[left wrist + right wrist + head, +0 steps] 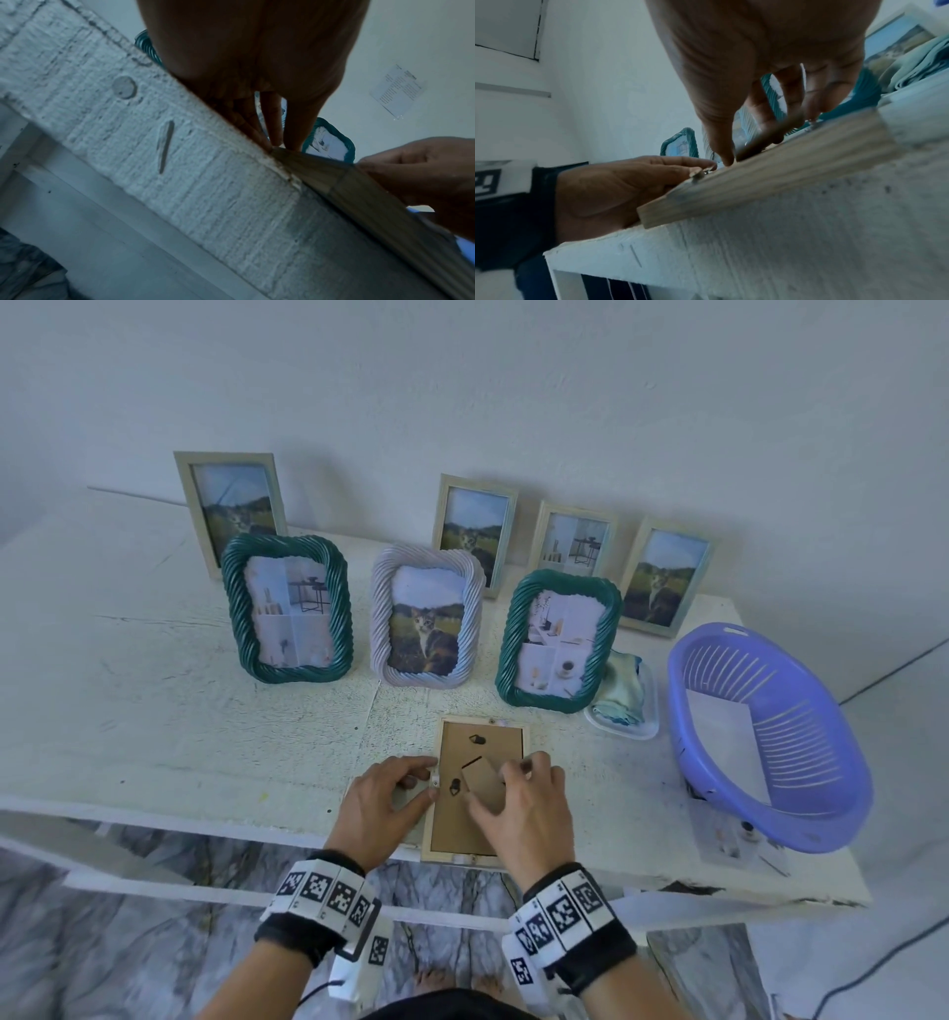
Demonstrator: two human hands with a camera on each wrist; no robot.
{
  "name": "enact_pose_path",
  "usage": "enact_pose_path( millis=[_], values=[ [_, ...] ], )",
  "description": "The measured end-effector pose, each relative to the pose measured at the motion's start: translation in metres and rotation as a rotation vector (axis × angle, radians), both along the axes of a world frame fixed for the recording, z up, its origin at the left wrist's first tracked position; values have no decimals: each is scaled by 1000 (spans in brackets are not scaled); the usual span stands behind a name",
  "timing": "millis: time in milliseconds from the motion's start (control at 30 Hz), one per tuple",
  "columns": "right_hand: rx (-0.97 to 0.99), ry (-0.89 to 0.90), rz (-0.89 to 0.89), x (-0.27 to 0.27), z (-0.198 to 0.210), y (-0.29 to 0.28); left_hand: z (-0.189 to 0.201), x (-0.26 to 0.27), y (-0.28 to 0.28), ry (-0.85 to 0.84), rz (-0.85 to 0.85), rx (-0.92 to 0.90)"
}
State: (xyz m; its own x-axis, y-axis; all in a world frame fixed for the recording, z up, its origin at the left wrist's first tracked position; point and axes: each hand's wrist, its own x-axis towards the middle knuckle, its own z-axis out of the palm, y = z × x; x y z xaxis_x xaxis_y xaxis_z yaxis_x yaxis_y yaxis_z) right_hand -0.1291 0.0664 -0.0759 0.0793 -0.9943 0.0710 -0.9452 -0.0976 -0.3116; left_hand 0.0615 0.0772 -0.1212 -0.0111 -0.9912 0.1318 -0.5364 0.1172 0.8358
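A light wooden picture frame [482, 744] lies face down at the table's front edge, its brown backing board up and its near end jutting over the edge. My left hand [411, 785] pinches the frame's left rail at a small metal tab [435, 781]. My right hand [518, 791] pinches the cardboard stand flap [482, 783], tilted up off the backing. The right wrist view shows the frame's wooden end [770, 172], my left hand [618, 186] beside it and my right hand's fingers [765, 113] round the dark flap [770, 133]. In the left wrist view my fingers [272, 130] touch the rail [359, 192].
Several framed pictures stand behind: two green rope frames [287, 608] [557, 642], a white one [426, 616] and plain ones by the wall. A purple basket [832, 793] holding white paper sits at the right, with a cloth in a white tray [624, 706] beside it.
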Motion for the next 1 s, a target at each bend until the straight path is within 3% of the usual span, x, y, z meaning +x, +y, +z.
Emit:
enact_pose_path(
  millis=[67, 267, 400, 633, 1000],
  values=[
    [-28, -12, 26, -3, -1, 0, 0, 0, 0, -4, -2, -7],
    [145, -341, 228, -62, -8, -21, -1, 1, 1, 7, 7, -6],
    [275, -317, 378, -83, -4, -33, -2, 1, 1, 5, 8, -3],
    [432, -305, 448, -84, 5, -57, 1, -1, 1, -8, 10, 10],
    [306, -295, 347, -66, -3, -55, -3, -3, 2, -49, 5, -22]
  ],
)
